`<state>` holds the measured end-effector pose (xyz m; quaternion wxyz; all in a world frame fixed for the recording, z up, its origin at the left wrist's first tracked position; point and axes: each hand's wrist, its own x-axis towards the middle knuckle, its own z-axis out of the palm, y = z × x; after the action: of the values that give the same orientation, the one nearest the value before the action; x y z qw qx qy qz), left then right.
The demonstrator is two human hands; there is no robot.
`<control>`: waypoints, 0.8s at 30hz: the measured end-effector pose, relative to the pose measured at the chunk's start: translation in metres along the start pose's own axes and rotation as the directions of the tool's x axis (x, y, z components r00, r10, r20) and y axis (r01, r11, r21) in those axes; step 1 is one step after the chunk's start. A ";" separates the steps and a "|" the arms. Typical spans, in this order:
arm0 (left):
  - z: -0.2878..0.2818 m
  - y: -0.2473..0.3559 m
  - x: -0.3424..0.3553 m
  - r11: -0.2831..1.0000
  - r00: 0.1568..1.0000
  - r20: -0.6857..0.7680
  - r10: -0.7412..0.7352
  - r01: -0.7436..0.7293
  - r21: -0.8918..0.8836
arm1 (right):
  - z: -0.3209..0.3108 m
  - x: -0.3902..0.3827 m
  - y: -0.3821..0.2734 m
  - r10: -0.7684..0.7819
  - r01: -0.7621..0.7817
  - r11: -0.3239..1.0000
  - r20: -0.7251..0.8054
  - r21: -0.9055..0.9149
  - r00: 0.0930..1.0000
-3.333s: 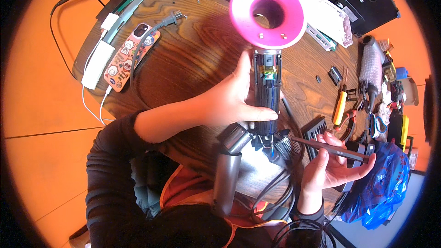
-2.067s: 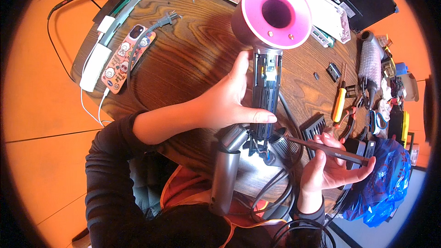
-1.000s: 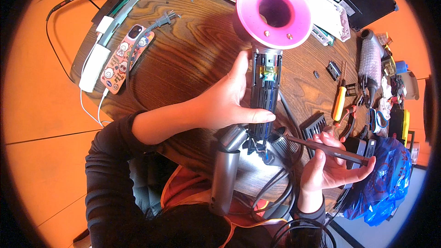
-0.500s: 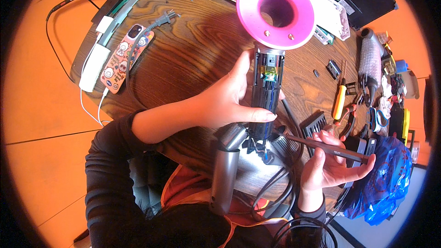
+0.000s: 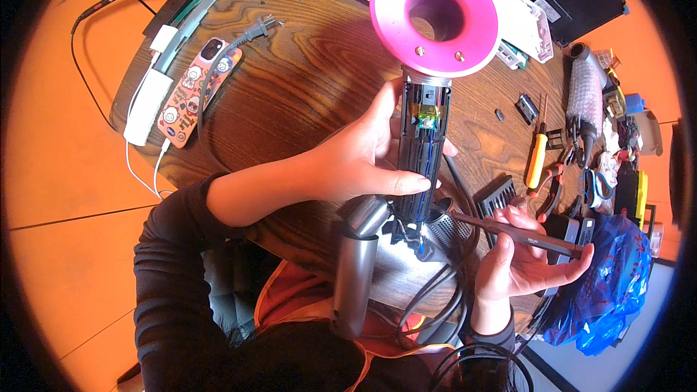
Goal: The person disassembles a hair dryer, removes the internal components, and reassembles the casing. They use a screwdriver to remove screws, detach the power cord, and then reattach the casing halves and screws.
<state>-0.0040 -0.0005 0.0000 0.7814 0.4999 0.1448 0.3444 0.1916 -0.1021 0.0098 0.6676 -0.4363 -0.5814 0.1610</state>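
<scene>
Salmon-coloured phone (image 5: 189, 101) lies far left, a grey plug (image 5: 258, 31) near it. Rightward, a grey metal-looking shell (image 5: 353, 276) hangs below the left hand (image 5: 370, 163), whose fingers curl behind the dryer (image 5: 427, 87), thumb across its opened handle. Held up mid-view above the table (image 5: 305, 72), pink head uppermost, it is probably stiff, smooth and top-heavy; best gripped by the handle's dark sides, clear of the bare green board (image 5: 427, 119) and wires (image 5: 421, 248), likely fragile. The right hand (image 5: 517, 265) pinches a slim driver (image 5: 526, 236), little finger stretched along it.
</scene>
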 end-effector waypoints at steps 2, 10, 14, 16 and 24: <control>-0.001 -0.001 0.000 1.000 1.000 0.008 0.003 -0.003 0.008 | 0.000 0.000 -0.001 -0.003 0.003 1.000 0.009 -0.010 1.000; -0.004 -0.002 -0.002 0.998 0.998 -0.010 -0.055 0.054 -0.027 | 0.002 0.001 -0.003 0.002 -0.002 1.000 0.015 -0.029 1.000; -0.003 -0.004 -0.002 1.000 0.999 -0.032 -0.016 0.016 0.001 | 0.002 0.001 -0.003 -0.002 0.002 0.999 0.012 -0.043 1.000; -0.003 -0.004 -0.002 0.999 0.999 -0.021 -0.034 0.033 -0.034 | 0.001 0.000 -0.002 -0.001 0.003 0.998 0.028 -0.065 1.000; -0.005 -0.002 -0.001 0.996 0.998 -0.026 -0.050 0.048 -0.069 | -0.001 0.001 -0.002 0.045 -0.045 0.999 0.001 -0.017 0.999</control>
<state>-0.0065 0.0012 -0.0042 0.8041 0.4646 0.1559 0.3366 0.1921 -0.1028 0.0122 0.6598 -0.4547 -0.5732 0.1712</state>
